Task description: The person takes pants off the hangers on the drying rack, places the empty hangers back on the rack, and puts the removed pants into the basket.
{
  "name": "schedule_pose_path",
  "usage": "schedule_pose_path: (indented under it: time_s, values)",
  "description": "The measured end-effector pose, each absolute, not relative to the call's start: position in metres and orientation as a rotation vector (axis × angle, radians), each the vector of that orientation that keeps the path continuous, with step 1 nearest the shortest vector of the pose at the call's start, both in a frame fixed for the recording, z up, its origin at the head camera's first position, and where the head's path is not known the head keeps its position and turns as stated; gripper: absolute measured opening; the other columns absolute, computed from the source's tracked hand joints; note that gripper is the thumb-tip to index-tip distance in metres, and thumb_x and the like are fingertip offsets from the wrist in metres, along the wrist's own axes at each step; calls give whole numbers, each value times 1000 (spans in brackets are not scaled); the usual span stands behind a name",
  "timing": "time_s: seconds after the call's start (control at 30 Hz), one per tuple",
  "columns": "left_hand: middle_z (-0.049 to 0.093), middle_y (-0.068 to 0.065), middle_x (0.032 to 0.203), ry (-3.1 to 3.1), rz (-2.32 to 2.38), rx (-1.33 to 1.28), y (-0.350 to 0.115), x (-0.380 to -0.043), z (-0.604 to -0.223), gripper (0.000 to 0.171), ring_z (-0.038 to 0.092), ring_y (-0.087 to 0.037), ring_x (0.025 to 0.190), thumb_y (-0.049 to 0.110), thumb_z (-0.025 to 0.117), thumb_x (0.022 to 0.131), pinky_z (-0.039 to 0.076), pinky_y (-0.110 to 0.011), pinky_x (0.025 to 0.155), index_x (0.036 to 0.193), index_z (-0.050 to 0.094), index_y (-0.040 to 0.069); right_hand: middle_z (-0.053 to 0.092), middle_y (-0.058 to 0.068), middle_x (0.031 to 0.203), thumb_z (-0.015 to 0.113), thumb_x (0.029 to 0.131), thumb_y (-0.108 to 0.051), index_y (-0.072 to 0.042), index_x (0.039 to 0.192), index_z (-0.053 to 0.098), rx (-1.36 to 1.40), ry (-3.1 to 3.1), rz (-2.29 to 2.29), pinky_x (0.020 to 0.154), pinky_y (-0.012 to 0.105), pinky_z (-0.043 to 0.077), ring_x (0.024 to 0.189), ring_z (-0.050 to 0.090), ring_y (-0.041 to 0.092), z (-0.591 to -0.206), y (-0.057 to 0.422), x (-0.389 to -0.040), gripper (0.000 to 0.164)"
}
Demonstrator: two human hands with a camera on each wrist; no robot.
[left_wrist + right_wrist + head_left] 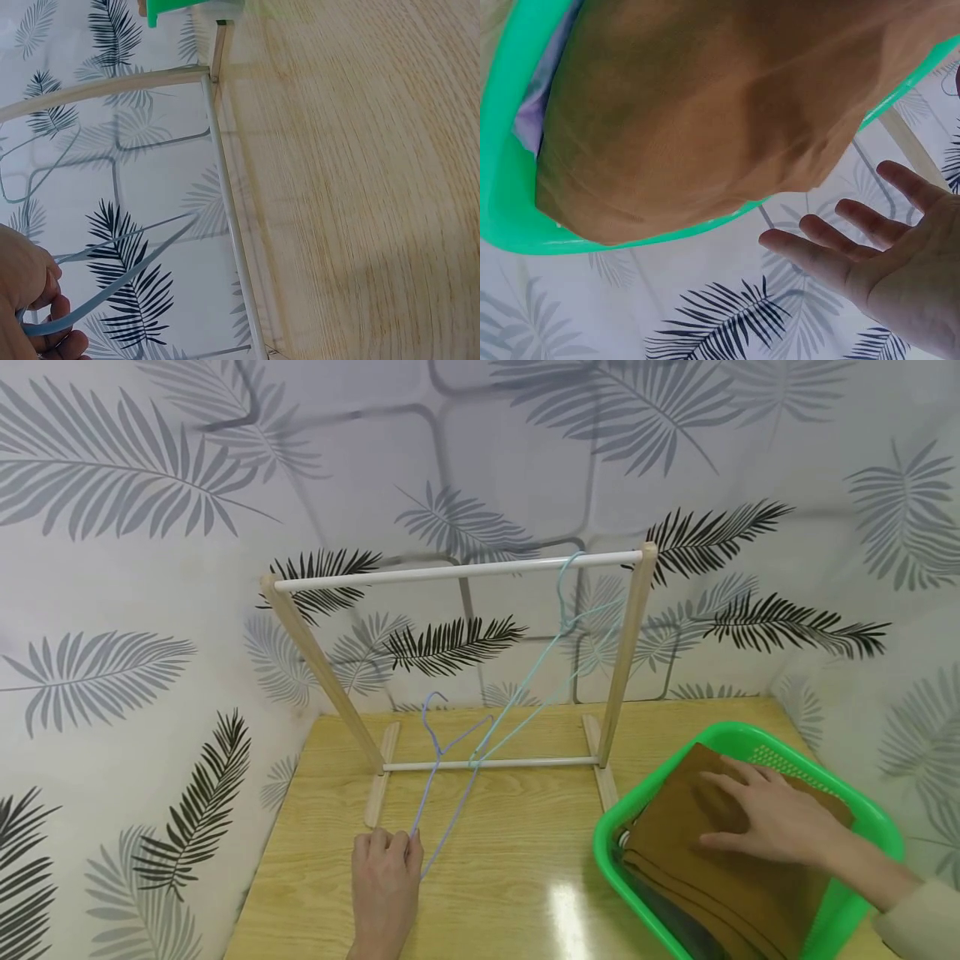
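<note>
My left hand (386,885) grips a lavender-blue clothes hanger (426,793) by one corner, its hook pointing away from me. In the left wrist view the fingers (56,330) curl round the hanger (124,281). Over the green basket (731,728), my right hand (780,814) is spread above a folded brown garment (697,827). The right wrist view has the right hand (907,270) with fingers apart, beside the brown garment (697,120); no contact shows there. Darker fabric lies beneath the brown garment.
A small wooden rack (626,652) with a white top rail (450,573) stands at the back of the wood-grain table (487,893). A mint-green hanger (540,664) hangs near the rail's right end. Leaf-patterned wall covering (480,460) rises behind.
</note>
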State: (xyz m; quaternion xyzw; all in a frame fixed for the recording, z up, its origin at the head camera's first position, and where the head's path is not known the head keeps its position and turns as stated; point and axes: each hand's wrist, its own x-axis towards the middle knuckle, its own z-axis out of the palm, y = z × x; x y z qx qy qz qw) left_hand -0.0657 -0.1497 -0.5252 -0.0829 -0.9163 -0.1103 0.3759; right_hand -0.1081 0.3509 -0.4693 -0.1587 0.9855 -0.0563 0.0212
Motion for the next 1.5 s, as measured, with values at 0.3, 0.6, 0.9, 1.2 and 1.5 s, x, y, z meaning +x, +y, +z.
schedule_pose_path:
  time_s: [0.3, 0.6, 0.9, 1.2, 1.5]
  values:
    - [58, -5, 65, -2350, -304, -196, -149, -67, -525, 31, 53, -23, 71, 2, 87, 77, 45, -35, 65, 62, 61, 6, 44, 28, 161, 82, 69, -77, -13, 151, 57, -605, 2913, -242, 54, 35, 52, 134, 49, 62, -465, 356, -84, 106]
    - [58, -6, 64, -2350, -285, -211, -148, -66, -525, 32, 53, -23, 70, 2, 88, 76, 46, -35, 65, 61, 60, 6, 41, 31, 161, 83, 70, -71, -13, 153, 54, -755, 2709, -349, 63, 30, 53, 136, 46, 60, -476, 361, -71, 106]
    - [59, -7, 64, -2334, -273, -226, -148, -66, -525, 31, 53, -23, 69, 1, 88, 75, 46, -35, 65, 62, 60, 5, 44, 34, 158, 84, 66, -70, -7, 149, 57, -765, 2703, -374, 70, 50, 60, 134, 46, 63, -483, 357, -66, 108]
    - [58, -7, 64, -2332, -290, -219, -148, -66, -525, 31, 53, -23, 69, 0, 87, 75, 46, -35, 65, 62, 59, 5, 49, 32, 152, 85, 58, -70, -9, 148, 58, -705, 2710, -390, 66, 50, 59, 126, 53, 58, -495, 351, -67, 113]
    - [59, -6, 64, -2346, -310, -188, -147, -66, -524, 28, 55, -24, 70, 2, 87, 77, 48, -37, 66, 63, 63, 5, 51, 23, 143, 89, 55, -67, -7, 147, 55, -714, 2750, -395, 66, 48, 61, 121, 54, 52, -511, 344, -63, 115]
